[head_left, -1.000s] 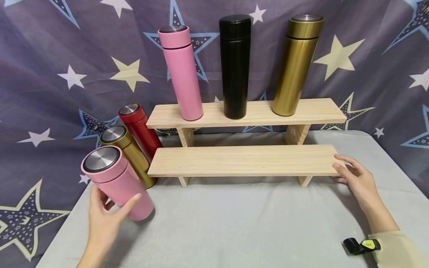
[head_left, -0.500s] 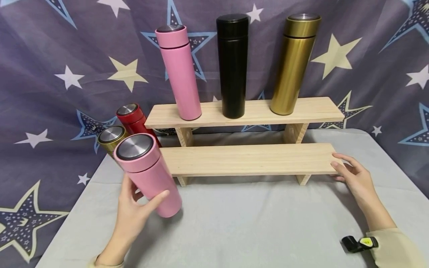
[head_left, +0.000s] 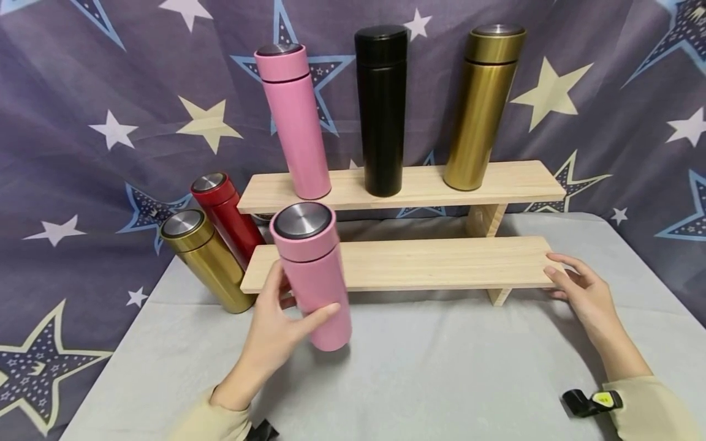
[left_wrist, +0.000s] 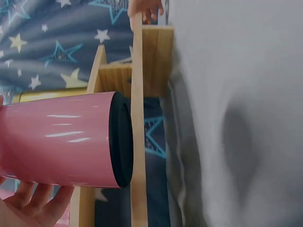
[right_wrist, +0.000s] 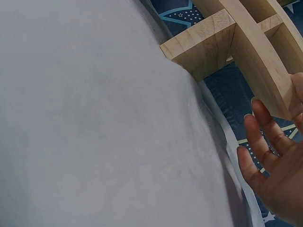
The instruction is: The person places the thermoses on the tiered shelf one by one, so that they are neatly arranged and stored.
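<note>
So I've got the pink flask [head_left: 320,288] up off the table, in front of the left half of the lower shelf [head_left: 441,263]. Looks like hard, glossy metal: stiff, a bit slick, probably modest weight, unlikely to break but could dent. I'd hold it round the mid-body, below the lid [head_left: 304,225]. My left hand [head_left: 273,331] does that, thumb and fingers wrapped round. My right hand [head_left: 587,297], fingers loosely spread, just touches that shelf's right end.

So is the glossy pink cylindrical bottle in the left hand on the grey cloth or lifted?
Lifted: the left wrist view shows the pink bottle, its dark base clear of the grey cloth.
</note>
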Available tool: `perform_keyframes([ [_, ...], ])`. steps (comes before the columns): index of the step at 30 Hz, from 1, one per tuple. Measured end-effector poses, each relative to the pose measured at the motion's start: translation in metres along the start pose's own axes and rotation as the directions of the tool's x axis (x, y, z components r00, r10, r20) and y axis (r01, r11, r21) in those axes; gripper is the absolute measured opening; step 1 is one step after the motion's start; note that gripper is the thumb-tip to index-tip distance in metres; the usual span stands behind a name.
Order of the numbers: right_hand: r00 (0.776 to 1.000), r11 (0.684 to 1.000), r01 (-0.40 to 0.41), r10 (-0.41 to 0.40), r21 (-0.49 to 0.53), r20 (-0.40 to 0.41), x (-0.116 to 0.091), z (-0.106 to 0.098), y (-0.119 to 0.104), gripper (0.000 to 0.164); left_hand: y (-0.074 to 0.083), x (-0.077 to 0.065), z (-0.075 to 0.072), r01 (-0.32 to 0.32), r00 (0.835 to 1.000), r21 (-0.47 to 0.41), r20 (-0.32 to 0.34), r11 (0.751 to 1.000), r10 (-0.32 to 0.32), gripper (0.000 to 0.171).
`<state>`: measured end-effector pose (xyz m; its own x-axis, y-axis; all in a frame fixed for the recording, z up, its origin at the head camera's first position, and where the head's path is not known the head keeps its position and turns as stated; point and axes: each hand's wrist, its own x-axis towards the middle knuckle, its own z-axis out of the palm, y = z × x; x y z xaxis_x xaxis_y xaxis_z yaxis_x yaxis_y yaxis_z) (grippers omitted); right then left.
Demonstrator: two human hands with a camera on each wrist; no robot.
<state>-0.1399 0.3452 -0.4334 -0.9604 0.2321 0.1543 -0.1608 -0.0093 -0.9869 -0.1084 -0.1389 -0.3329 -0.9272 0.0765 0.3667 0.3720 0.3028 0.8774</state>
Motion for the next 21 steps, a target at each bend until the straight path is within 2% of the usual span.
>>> perform_keyframes([
  [6,1.0,1.0,-0.001,0.0,-0.014,-0.007,0.0,0.001,0.0,0.029,0.007,0.013,0.02,-0.007,0.997,-0.066,0.074,0.998,0.012,0.074],
  [15,1.0,1.0,-0.01,0.01,-0.003,-0.015,0.0,0.002,0.001,0.029,0.015,0.034,0.051,-0.017,0.992,-0.158,0.122,0.987,0.036,0.073],
  [21,1.0,1.0,-0.003,0.003,-0.009,-0.018,0.0,0.001,0.0,0.029,0.022,0.048,0.075,-0.06,0.985,-0.183,0.151,0.981,0.089,0.074],
])
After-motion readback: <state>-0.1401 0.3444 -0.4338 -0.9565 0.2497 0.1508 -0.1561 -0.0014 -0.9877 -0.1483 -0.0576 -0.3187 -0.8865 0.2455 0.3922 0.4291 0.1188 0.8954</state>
